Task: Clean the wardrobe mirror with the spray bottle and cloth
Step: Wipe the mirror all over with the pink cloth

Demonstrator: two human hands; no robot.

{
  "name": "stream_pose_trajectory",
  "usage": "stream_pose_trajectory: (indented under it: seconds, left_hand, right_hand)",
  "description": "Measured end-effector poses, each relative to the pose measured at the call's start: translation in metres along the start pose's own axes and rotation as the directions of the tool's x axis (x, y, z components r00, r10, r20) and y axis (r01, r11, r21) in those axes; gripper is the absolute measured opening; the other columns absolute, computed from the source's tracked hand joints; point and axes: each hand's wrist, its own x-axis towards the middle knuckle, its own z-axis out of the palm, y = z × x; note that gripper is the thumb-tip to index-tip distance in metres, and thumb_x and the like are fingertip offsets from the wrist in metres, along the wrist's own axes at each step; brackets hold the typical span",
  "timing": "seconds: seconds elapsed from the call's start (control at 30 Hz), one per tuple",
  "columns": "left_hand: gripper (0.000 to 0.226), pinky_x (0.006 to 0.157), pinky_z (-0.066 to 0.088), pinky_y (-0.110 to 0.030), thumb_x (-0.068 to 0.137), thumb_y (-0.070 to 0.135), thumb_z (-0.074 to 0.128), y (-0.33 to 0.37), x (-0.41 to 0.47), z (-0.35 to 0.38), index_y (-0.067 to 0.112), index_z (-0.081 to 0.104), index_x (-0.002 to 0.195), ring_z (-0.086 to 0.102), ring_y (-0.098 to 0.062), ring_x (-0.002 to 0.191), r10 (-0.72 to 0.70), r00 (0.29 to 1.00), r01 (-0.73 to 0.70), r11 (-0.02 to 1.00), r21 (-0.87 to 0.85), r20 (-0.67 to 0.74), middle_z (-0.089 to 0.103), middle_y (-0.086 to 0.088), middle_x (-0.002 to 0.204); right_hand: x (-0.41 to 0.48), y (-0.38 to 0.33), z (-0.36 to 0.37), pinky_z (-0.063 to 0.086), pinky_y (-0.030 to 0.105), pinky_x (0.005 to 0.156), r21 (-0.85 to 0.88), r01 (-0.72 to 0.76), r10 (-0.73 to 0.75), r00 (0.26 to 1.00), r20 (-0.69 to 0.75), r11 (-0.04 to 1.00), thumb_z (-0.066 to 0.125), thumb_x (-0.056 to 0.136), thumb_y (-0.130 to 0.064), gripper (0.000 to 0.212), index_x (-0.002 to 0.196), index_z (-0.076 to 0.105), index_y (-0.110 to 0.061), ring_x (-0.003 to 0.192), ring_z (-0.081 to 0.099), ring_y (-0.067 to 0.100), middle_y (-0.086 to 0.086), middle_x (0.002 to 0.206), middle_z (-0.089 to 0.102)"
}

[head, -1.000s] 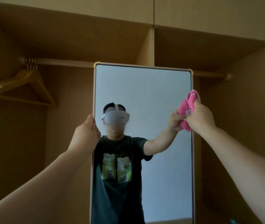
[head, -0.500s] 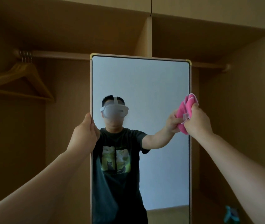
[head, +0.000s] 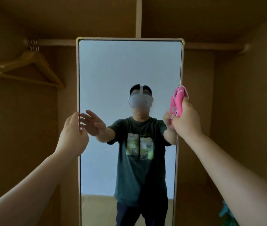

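Mirror (head: 129, 66) edge beside relaxed left hand (head: 73, 134); right hand (head: 186, 119) grips cloth (head: 177, 100) (pink).

One view is covering the scene: the head camera, worn on the person's head, is facing the mirror (head: 129, 70) squarely and nearly level. The headset (head: 140, 101) on that head is showing as a reflection in the mirror's upper half, slightly right of the mirror's centre line. The camera is standing near the mirror: the left hand (head: 73, 134) is sitting at the mirror's left edge, and the right hand (head: 186, 118), gripping the cloth (head: 178, 99), at the mirror's right edge. The wide-angle lens is taking in the mirror's top edge and the wardrobe (head: 15, 144) on both sides of the mirror, while cropping the mirror's bottom.
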Motion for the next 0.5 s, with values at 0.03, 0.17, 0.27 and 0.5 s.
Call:
stream_pose_trajectory:
  seconds: [0.03, 0.17, 0.27, 0.5]
  left_hand:
    - [0.058, 0.107, 0.033, -0.041, 0.094, 0.006, 0.046, 0.002, -0.009, 0.003, 0.012, 0.026, 0.149, 0.034, -0.029, 0.138, -0.010, 1.000, 0.010, 1.000, 0.012, 0.000, 0.032, -0.012, 0.153]
    - [0.056, 0.100, 0.040, -0.038, 0.094, 0.006, 0.048, 0.005, -0.039, 0.015, 0.018, 0.031, 0.146, 0.044, -0.022, 0.130, -0.032, 0.999, 0.032, 0.999, -0.018, 0.010, 0.042, -0.007, 0.146]
    - [0.053, 0.091, 0.042, -0.030, 0.093, 0.005, 0.049, 0.009, -0.058, 0.023, 0.019, 0.037, 0.142, 0.050, -0.014, 0.114, -0.005, 1.000, 0.005, 0.999, -0.044, 0.018, 0.052, -0.001, 0.132]
    - [0.046, 0.084, 0.044, -0.027, 0.090, 0.003, 0.051, 0.014, -0.093, 0.035, 0.021, 0.046, 0.133, 0.054, -0.005, 0.096, 0.049, 0.997, -0.046, 0.998, -0.054, 0.053, 0.056, 0.010, 0.110]
  right_hand:
    - [-0.002, 0.003, 0.000, 0.055, 0.043, 0.088, 0.010, 0.007, -0.007, 1.000, 0.011, 1.000, 0.054, 0.090, -0.008, 0.066, 0.149, 0.026, -0.018, 0.107, 0.061, 0.029, 0.008, 0.129, 0.054]
    - [-0.014, 0.012, 0.003, 0.051, 0.037, 0.095, 0.034, 0.041, -0.041, 0.999, 0.013, 0.999, 0.056, 0.089, -0.006, 0.070, 0.151, 0.025, -0.015, 0.113, 0.058, 0.029, 0.010, 0.136, 0.050]
    - [-0.023, 0.018, 0.003, 0.050, 0.037, 0.097, 0.076, 0.039, -0.043, 0.998, 0.049, 0.996, 0.055, 0.089, -0.003, 0.073, 0.153, 0.021, -0.015, 0.118, 0.055, 0.029, 0.008, 0.142, 0.046]
    - [-0.044, 0.027, 0.007, 0.049, 0.044, 0.100, 0.131, 0.003, -0.019, 0.993, 0.117, 0.991, 0.055, 0.089, 0.000, 0.076, 0.154, 0.018, -0.016, 0.124, 0.053, 0.030, 0.008, 0.149, 0.041]
